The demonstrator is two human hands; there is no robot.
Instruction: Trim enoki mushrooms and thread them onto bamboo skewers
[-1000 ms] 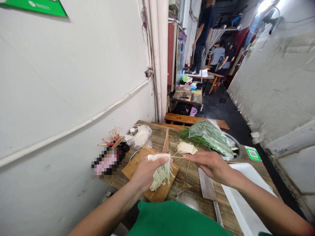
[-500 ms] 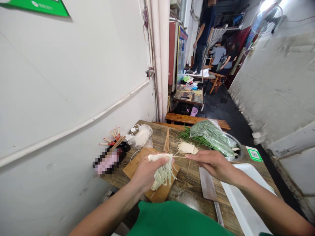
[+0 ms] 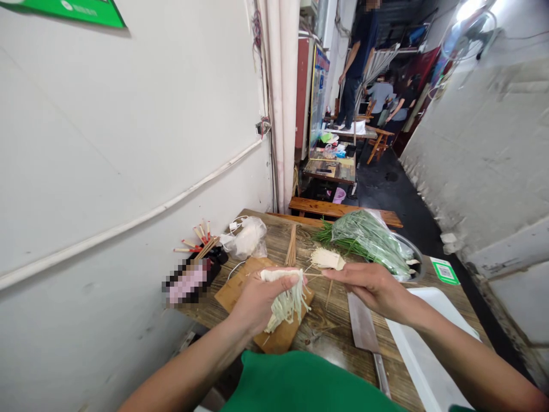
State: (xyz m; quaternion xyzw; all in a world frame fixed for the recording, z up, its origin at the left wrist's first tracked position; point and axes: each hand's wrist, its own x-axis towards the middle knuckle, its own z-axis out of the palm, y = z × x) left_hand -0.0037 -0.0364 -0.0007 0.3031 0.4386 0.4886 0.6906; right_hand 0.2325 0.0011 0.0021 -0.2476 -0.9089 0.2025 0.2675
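Above the wooden cutting board [image 3: 274,342], my left hand [image 3: 257,300] is closed around a bunch of enoki mushrooms [image 3: 288,303], whose thin pale stems hang down. My right hand [image 3: 369,286] pinches a thin bamboo skewer [image 3: 315,276], which points left at the bunch; its far tip is hidden at the mushrooms. Just behind my right fingers lies a second enoki bunch [image 3: 326,259] on the table. A cleaver [image 3: 363,323] rests below my right hand, its handle toward me. More bamboo skewers [image 3: 291,246] lie in a bundle behind the board.
A white tray [image 3: 422,343] sits under my right forearm. Green chives in a plastic bag [image 3: 369,237] fill a metal bowl at the back right. A clear bag [image 3: 249,237] and a chopstick holder [image 3: 206,252] stand by the left wall. People are farther back.
Hardly anything differs. The view has shifted slightly, and both hands keep their hold on the enoki bunch and the skewer.
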